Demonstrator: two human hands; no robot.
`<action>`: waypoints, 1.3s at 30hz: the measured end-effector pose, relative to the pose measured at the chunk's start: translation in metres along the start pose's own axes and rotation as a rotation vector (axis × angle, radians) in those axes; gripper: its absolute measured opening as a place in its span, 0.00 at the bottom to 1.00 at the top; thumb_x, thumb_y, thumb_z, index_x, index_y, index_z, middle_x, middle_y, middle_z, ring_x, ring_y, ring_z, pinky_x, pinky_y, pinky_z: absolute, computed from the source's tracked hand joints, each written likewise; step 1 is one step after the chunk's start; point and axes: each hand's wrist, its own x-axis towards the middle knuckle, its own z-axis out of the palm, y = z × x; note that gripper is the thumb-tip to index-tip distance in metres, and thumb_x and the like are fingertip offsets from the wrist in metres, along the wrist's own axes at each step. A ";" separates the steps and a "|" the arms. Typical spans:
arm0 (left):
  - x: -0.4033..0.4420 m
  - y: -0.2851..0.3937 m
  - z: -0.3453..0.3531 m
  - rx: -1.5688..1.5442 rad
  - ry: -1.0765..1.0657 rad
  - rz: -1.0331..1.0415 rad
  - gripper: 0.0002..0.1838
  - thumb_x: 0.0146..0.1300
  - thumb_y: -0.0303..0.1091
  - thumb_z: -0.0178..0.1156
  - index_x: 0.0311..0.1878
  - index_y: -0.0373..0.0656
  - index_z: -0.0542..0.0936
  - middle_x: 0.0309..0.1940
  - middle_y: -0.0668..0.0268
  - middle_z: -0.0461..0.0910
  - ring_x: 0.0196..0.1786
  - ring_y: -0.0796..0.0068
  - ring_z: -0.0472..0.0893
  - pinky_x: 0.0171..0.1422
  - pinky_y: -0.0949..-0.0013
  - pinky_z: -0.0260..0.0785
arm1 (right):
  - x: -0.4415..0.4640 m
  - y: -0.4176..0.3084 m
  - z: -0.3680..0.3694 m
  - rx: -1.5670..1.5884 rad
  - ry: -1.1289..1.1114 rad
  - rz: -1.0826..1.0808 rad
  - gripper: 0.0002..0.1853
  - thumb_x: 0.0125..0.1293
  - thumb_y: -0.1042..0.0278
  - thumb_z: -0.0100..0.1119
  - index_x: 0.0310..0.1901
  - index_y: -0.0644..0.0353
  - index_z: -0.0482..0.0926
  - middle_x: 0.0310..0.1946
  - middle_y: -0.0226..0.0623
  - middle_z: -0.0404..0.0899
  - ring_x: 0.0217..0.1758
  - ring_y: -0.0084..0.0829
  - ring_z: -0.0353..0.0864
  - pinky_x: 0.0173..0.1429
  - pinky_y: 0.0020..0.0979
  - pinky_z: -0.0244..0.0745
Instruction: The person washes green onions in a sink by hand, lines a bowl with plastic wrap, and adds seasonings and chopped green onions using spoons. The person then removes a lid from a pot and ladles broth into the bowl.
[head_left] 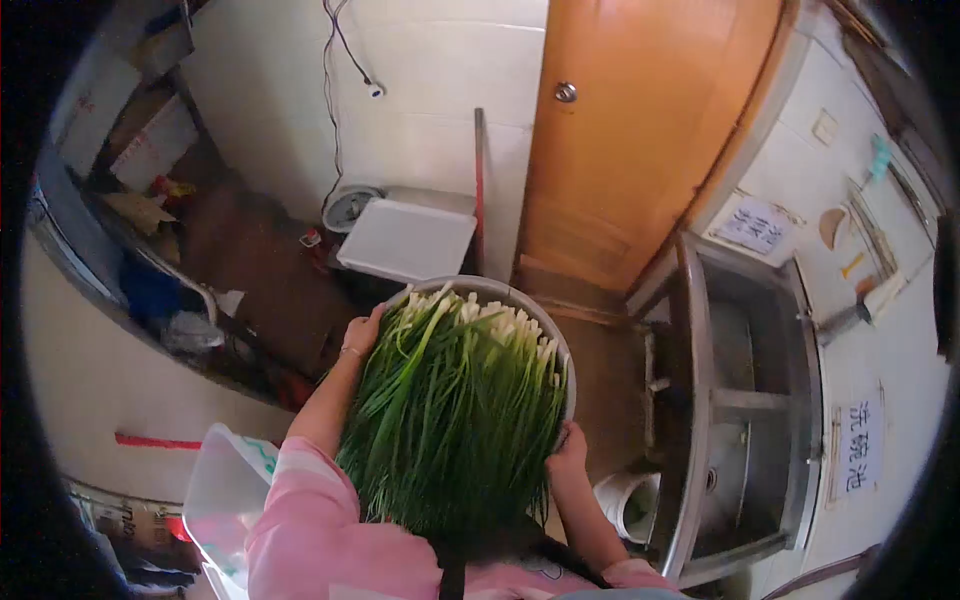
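Observation:
A wide round metal basin (568, 385), heaped with long green onions (455, 410), is held in front of my body. The white ends of the onions point away from me and their green leaves hang toward my pink top. My left hand (365, 330) grips the basin's left side, its fingers partly hidden by the rim and leaves. On the right side, my right hand (568, 447) is closed on the basin's rim.
A double metal sink (750, 400) stands at the right, with a white bucket (630, 500) beside it. Ahead are an orange door (640, 130) and a white lidded box (408, 240). A translucent plastic bin (225, 490) is at the lower left; boxes (155, 145) sit at the upper left.

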 end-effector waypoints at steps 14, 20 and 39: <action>0.371 -0.007 -0.069 0.191 0.117 0.167 0.33 0.58 0.63 0.43 0.44 0.38 0.76 0.34 0.43 0.77 0.42 0.48 0.77 0.47 0.55 0.65 | 0.250 -0.100 0.297 0.680 0.034 0.649 0.18 0.59 0.60 0.48 0.47 0.62 0.75 0.47 0.45 0.77 0.50 0.47 0.73 0.59 0.51 0.65; 0.473 -0.016 -0.052 0.193 0.104 0.148 0.26 0.65 0.59 0.38 0.52 0.54 0.75 0.33 0.39 0.77 0.41 0.43 0.77 0.47 0.51 0.64 | 0.328 -0.106 0.380 0.580 0.110 0.615 0.19 0.59 0.59 0.48 0.46 0.64 0.74 0.46 0.46 0.77 0.48 0.47 0.74 0.56 0.50 0.68; 0.607 -0.064 -0.041 0.224 0.006 0.258 0.24 0.67 0.39 0.45 0.67 0.63 0.60 0.49 0.47 0.76 0.51 0.48 0.75 0.55 0.52 0.63 | 0.343 -0.017 0.418 0.552 0.160 0.479 0.20 0.65 0.61 0.48 0.56 0.61 0.68 0.49 0.40 0.74 0.50 0.39 0.73 0.55 0.39 0.70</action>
